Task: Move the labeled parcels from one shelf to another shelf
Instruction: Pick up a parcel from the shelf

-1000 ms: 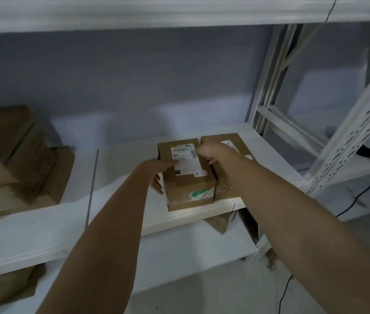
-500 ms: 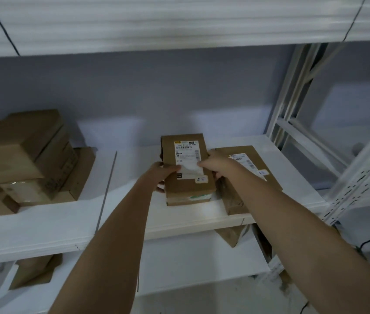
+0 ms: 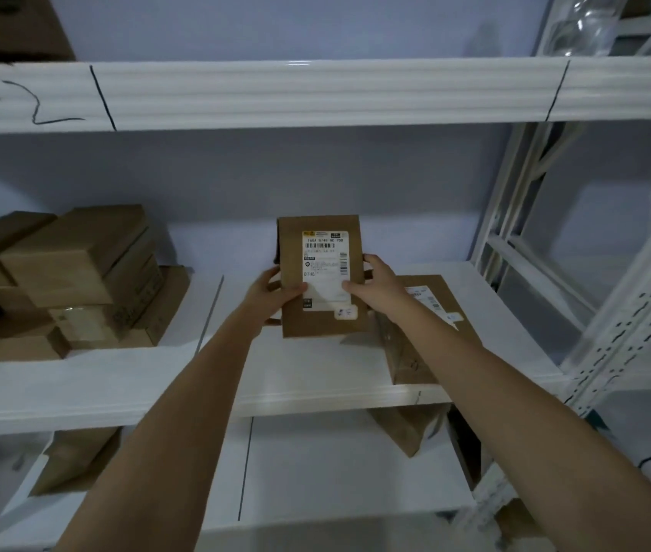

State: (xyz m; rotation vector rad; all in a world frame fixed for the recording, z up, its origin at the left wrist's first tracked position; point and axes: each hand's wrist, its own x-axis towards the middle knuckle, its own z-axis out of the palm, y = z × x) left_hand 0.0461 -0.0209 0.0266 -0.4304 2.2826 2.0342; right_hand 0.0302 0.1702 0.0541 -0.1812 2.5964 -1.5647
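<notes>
Parcel [image 3: 322, 276]: brown box with a white label facing the camera, tilted up on end above the middle shelf [image 3: 308, 376], between both sets of fingers.
Left hand [image 3: 272, 294]: clasps the parcel's left edge; thumb across the front at the label's lower left, fingers wrapped behind.
Right hand [image 3: 375, 286]: clasps the parcel's right edge; thumb on the label's lower right, fingers curled round the side.
Second parcel [image 3: 431, 332]: lies flat on the same shelf, just right of and below the right fingers, partly under the right forearm, label up.
Box stack [image 3: 65, 280]: brown cartons piled on the shelf well to the left of the left fingers.
Upper shelf [image 3: 316, 93]: white beam well above the fingers, with black pen marks.
Lower shelf [image 3: 336, 472]: below the forearms; brown packages there at left and right.
Upright [image 3: 634, 312]: perforated white post, far right of the fingers.
</notes>
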